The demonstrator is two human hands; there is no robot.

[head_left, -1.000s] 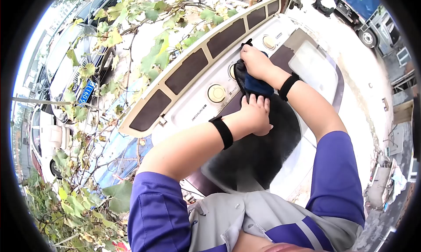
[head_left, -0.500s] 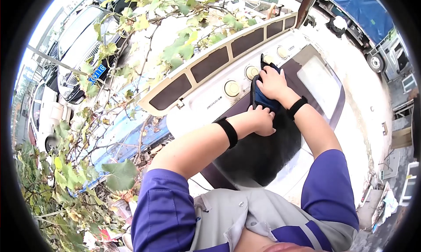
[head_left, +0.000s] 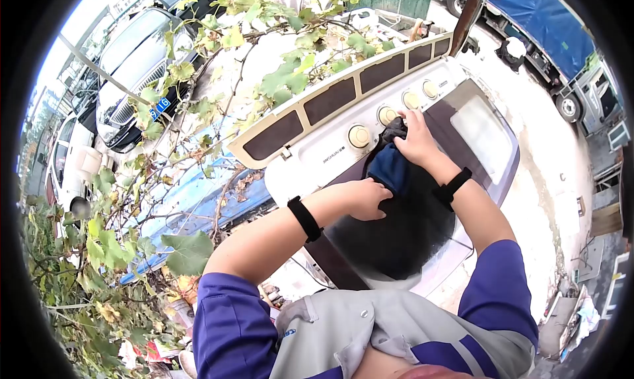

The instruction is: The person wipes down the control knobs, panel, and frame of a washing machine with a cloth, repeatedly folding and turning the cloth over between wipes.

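A dark blue and black cloth item [head_left: 388, 168], bunched up so its kind is unclear, lies on the top of a white twin-tub washing machine [head_left: 317, 160], just below the knobs. My right hand [head_left: 417, 140] pinches its dark upper end close to the control panel. At its lower left edge is my left hand [head_left: 368, 199], with fingers curled against the fabric. Beneath both hands is the dark see-through lid [head_left: 396, 247] of the larger tub. Cream knobs [head_left: 358, 137] line the panel, and a raised cream flap [head_left: 330, 102] with dark panes stands behind them.
Vine branches with leaves [head_left: 187, 252] hang on the left, over a blue sheet [head_left: 178, 230]. A black car [head_left: 132, 82] is parked beyond. At the upper right stand a truck with a blue cover [head_left: 541, 29] and a person [head_left: 512, 49]. A brown post [head_left: 467, 16] rises behind the machine.
The cloth has been bunched together at its upper end by my right hand. My left hand has shifted left and down along it. The whole view has tilted slightly.
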